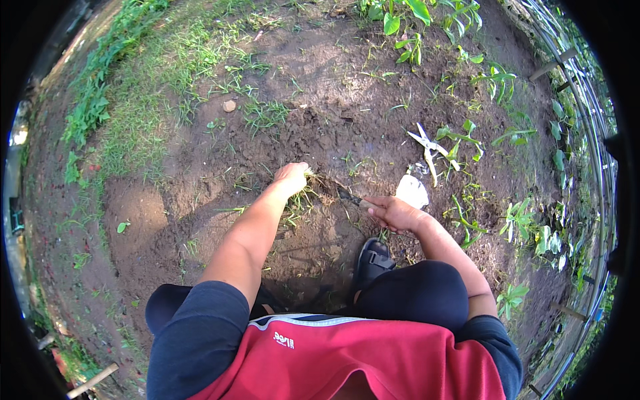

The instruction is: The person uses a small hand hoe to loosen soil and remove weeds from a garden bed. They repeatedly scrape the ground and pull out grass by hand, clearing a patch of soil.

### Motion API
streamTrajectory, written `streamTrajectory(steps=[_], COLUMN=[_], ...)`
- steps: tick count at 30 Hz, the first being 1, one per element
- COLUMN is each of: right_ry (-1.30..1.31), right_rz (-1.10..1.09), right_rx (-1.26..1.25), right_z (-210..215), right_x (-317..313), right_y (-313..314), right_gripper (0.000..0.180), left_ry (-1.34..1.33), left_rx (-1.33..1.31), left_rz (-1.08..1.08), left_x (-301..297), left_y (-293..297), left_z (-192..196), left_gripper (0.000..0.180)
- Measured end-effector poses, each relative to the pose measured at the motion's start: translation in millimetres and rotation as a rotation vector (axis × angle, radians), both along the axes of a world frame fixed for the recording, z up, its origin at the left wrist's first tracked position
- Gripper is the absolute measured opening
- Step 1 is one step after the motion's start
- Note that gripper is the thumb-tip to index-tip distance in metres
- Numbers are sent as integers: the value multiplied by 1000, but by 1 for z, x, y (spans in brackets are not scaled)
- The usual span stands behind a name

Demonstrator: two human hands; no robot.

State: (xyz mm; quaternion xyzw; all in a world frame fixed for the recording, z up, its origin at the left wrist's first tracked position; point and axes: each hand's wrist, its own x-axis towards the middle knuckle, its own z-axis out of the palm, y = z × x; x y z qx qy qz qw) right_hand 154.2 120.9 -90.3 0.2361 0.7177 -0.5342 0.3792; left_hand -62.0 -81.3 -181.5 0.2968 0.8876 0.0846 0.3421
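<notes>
My left hand [291,177] is closed around a tuft of grass [301,199], whose blades and roots hang below the fingers at the soil. In my right hand [395,215] is a small hand tool [360,201] with a pale handle. Its dark blade points left toward the grass and touches or nearly touches the dirt; the exact blade shape is hard to make out. Beyond the right hand lie white-handled pruning shears [430,150], their blades apart. A crumpled white object [412,191], perhaps a bag, sits between the shears and that hand.
Brown soil [220,147] with scattered grass surrounds my hands. Leafy plants [517,219] grow along the right, beside a curved fence [592,133]. Thicker grass [143,130] covers the far left. A small stone [229,106] lies ahead. My sandalled foot [373,260] is below the right hand.
</notes>
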Motion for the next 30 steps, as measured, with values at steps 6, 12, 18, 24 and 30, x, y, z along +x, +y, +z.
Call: streamTrajectory(steps=[6, 12, 18, 24, 30], right_ry=[6, -6, 5, 90, 348], right_rz=[-100, -213, -203, -76, 212], right_rx=[-79, -87, -63, 42, 529], right_z=[31, 28, 31, 32, 42], right_x=[10, 10, 5, -17, -56], right_y=[15, 17, 13, -1, -2], right_gripper=[45, 46, 44, 43, 42], left_ry=[-122, -378, -395, 303, 282], left_rx=[117, 349, 601, 36, -63], left_rz=[-14, 531, 698, 226, 196], left_x=[-28, -71, -115, -98, -57], left_y=[-4, -39, -64, -71, -81], left_z=[5, 28, 59, 66, 75], left_gripper=[27, 40, 38, 39, 26])
